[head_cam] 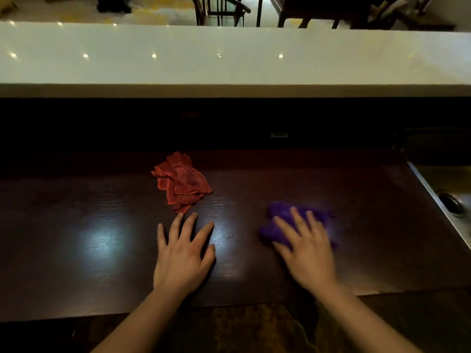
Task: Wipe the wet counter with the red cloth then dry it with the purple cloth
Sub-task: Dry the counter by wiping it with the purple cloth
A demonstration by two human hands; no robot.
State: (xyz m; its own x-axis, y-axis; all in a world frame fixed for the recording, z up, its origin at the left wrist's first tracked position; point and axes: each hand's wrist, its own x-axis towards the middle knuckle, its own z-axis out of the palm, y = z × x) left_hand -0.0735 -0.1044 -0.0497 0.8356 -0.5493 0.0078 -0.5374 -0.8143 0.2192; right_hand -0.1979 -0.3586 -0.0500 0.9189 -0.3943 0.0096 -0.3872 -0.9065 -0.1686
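On the dark brown wooden desk (76, 225), the left hand (182, 253) lies flat with fingers spread, holding nothing, just below the crumpled red cloth (181, 182). Further right, the right hand (305, 250) presses flat, fingers splayed, on the bunched purple cloth (280, 212).

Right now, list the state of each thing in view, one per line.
red cloth: crumpled, lying loose on the counter, not held.
purple cloth: bunched, pressed under the right hand.
left hand: flat, fingers spread, empty, just short of the red cloth.
right hand: open, palm down on the purple cloth.
counter: dark, glossy, reflecting light.
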